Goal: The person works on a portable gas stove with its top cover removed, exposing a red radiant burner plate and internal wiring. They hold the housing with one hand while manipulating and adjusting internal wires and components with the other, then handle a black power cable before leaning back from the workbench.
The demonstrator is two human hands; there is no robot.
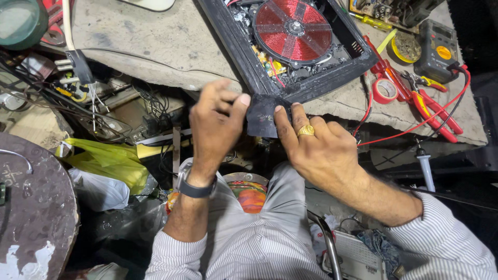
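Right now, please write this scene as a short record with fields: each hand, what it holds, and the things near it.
left hand: pinches the left edge of a small black piece
right hand: grips the same piece from the right; gold ring on one finger
above the hands: opened black cooker with a red coil, on a worn bench
right side: red pliers, tape roll, multimeter
left side: yellow bag

Round copper-red wound coil (293,31) in black rectangular casing (259,78); crumpled yellow plastic bag (106,158); red-handled metal pliers (433,106); grey-white pinstriped shirt sleeve (456,241).
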